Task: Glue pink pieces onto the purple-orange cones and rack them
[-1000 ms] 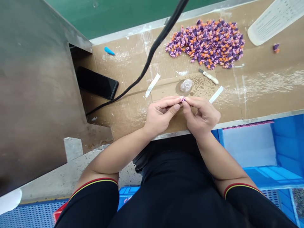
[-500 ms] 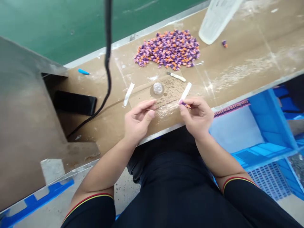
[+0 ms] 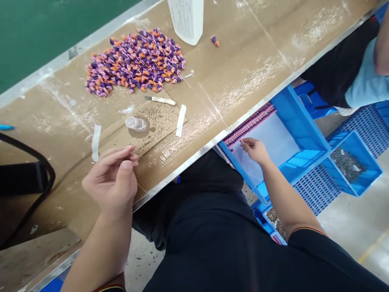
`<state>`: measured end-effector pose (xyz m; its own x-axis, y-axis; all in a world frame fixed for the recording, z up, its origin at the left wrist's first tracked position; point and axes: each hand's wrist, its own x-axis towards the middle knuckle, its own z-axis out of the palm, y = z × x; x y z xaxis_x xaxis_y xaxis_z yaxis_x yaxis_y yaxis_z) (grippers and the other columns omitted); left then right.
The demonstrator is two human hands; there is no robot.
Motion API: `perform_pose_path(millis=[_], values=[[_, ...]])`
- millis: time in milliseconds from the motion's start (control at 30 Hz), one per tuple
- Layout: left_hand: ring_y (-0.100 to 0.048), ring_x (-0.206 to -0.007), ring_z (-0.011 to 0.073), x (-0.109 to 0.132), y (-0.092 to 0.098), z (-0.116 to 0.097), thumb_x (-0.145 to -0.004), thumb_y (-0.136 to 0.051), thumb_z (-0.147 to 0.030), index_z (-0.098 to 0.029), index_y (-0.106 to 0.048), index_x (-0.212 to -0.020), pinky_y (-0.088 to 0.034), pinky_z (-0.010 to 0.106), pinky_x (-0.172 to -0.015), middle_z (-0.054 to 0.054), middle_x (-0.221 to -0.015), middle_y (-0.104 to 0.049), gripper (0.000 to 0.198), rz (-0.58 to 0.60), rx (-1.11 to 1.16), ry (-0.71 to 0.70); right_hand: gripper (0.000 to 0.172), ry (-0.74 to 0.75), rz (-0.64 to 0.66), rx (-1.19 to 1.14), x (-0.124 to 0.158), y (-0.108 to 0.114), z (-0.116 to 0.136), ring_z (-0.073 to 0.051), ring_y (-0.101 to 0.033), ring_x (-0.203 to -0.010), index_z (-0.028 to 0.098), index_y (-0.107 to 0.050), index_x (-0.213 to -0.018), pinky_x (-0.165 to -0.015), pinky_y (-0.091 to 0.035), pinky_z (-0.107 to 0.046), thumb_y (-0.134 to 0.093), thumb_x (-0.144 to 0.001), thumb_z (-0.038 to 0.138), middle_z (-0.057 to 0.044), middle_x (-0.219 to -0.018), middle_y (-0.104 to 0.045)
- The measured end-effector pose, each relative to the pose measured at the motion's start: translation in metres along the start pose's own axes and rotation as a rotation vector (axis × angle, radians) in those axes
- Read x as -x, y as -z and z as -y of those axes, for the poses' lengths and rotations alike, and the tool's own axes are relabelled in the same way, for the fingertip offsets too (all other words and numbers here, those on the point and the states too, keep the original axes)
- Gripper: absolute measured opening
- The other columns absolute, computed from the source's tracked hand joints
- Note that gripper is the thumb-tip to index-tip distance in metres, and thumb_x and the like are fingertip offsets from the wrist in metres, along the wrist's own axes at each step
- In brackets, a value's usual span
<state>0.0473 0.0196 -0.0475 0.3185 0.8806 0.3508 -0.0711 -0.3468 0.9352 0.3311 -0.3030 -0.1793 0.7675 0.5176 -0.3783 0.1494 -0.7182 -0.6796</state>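
Observation:
My left hand [image 3: 114, 178] hovers over the front of the table, its fingers loosely curled and the thumb a little apart from them, with nothing visible between. Below and beyond it lies a damp cardboard piece [image 3: 161, 117] bearing a small clear cup [image 3: 136, 123]. Off to the right, my right hand [image 3: 255, 150] reaches into a blue crate [image 3: 306, 117], thumb and fingertips pinched together. Whatever is in that pinch is too small to make out. Right beside those fingertips, rows of small purple, pink and orange pieces [image 3: 251, 123] line the crate's white-lined side.
A heap of purple, pink and orange pieces [image 3: 136, 61] covers the table's far side. Around are a white-handled knife [image 3: 162, 100], white strips [image 3: 180, 120], a translucent scoop-like container [image 3: 188, 20], a single piece [image 3: 215, 41] and a black cable [image 3: 45, 162]. Another person [image 3: 364, 77] sits at right.
My right hand has moved from above the table to the crate with the small purple-and-orange piece it was pinching. The view has turned right. My left hand stays over the table.

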Motion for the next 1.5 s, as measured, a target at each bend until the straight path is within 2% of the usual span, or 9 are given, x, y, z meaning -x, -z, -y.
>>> perform_pose_path(millis=[67, 200, 333, 467, 733, 1067, 1133, 1300, 1500], values=[[-0.063, -0.056, 0.0162, -0.001, 0.0, 0.004, -0.062, -0.1, -0.053, -0.027, -0.088, -0.082, -0.05, 0.03, -0.046, 0.007, -0.081, -0.081, 0.035, -0.015, -0.018, -0.025, 0.024, -0.004, 0.059, 0.037, 0.0, -0.007, -0.003, -0.02, -0.076, -0.071, 0.017, -0.078, -0.104, -0.075, -0.064, -0.033, -0.064, -0.098, 0.036, -0.009, -0.085, -0.082], [-0.063, -0.057, 0.015, 0.0, 0.0, 0.005, -0.065, -0.098, -0.046, -0.025, -0.087, -0.081, -0.053, 0.03, -0.05, 0.007, -0.082, -0.08, 0.029, -0.021, -0.045, -0.013, 0.018, -0.007, 0.134, 0.156, -0.005, -0.013, -0.003, -0.022, -0.079, -0.08, 0.018, -0.079, -0.108, -0.086, -0.063, -0.033, -0.067, -0.097, 0.025, -0.008, -0.088, -0.084], [-0.062, -0.057, 0.0155, -0.001, 0.0, 0.007, -0.064, -0.096, -0.046, -0.025, -0.086, -0.079, -0.054, 0.031, -0.049, 0.007, -0.081, -0.079, 0.028, -0.024, -0.079, -0.01, 0.012, -0.013, 0.169, 0.275, -0.008, -0.014, -0.002, -0.024, -0.08, -0.085, 0.019, -0.079, -0.104, -0.086, -0.06, -0.032, -0.068, -0.099, 0.021, -0.008, -0.089, -0.084], [-0.061, -0.055, 0.0156, -0.002, 0.0, 0.011, -0.062, -0.096, -0.052, -0.023, -0.084, -0.076, -0.051, 0.03, -0.045, 0.008, -0.078, -0.077, 0.034, -0.03, -0.08, -0.043, 0.015, 0.005, 0.213, 0.36, -0.008, -0.016, 0.0, -0.025, -0.081, -0.09, 0.018, -0.08, -0.105, -0.087, -0.058, -0.031, -0.066, -0.1, 0.018, -0.01, -0.097, -0.086], [-0.063, -0.06, 0.0161, 0.001, 0.001, 0.007, -0.069, -0.095, -0.046, -0.022, -0.084, -0.078, -0.053, 0.03, -0.048, 0.008, -0.081, -0.078, 0.028, 0.003, -0.097, -0.039, 0.021, 0.035, 0.251, 0.468, -0.009, -0.02, -0.001, -0.028, -0.081, -0.095, 0.019, -0.082, -0.11, -0.083, -0.056, -0.032, -0.062, -0.104, 0.021, -0.012, -0.103, -0.086], [-0.065, -0.061, 0.0174, 0.0, 0.0, 0.004, -0.066, -0.095, -0.047, -0.025, -0.083, -0.074, -0.057, 0.035, -0.049, 0.007, -0.08, -0.078, 0.026, -0.001, -0.113, 0.016, 0.028, 0.072, 0.293, 0.524, -0.01, -0.018, 0.002, -0.028, -0.081, -0.096, 0.019, -0.084, -0.116, -0.084, -0.058, -0.032, -0.059, -0.105, 0.022, -0.011, -0.106, -0.087], [-0.067, -0.061, 0.0172, 0.0, 0.001, 0.007, -0.069, -0.096, -0.045, -0.024, -0.084, -0.075, -0.057, 0.033, -0.049, 0.007, -0.081, -0.079, 0.025, 0.013, -0.09, -0.015, 0.029, 0.079, 0.303, 0.531, -0.011, -0.017, 0.003, -0.028, -0.08, -0.098, 0.019, -0.084, -0.118, -0.085, -0.058, -0.032, -0.058, -0.104, 0.021, -0.011, -0.108, -0.087], [-0.069, -0.06, 0.0151, -0.003, 0.006, 0.017, -0.08, -0.096, -0.038, -0.018, -0.085, -0.085, -0.057, 0.028, -0.047, 0.01, -0.084, -0.079, 0.024, 0.11, -0.014, -0.198, 0.031, 0.078, 0.318, 0.557, -0.014, -0.017, 0.004, -0.027, -0.08, -0.102, 0.02, -0.084, -0.121, -0.087, -0.058, -0.031, -0.058, -0.105, 0.022, -0.009, -0.111, -0.086], [-0.072, -0.063, 0.0143, -0.003, 0.007, 0.018, -0.084, -0.095, -0.032, -0.018, -0.088, -0.091, -0.059, 0.025, -0.049, 0.012, -0.089, -0.081, 0.018, 0.14, 0.021, -0.224, 0.029, 0.057, 0.309, 0.582, -0.017, -0.018, 0.005, -0.027, -0.079, -0.103, 0.022, -0.084, -0.119, -0.086, -0.056, -0.03, -0.06, -0.104, 0.024, -0.009, -0.111, -0.086]])
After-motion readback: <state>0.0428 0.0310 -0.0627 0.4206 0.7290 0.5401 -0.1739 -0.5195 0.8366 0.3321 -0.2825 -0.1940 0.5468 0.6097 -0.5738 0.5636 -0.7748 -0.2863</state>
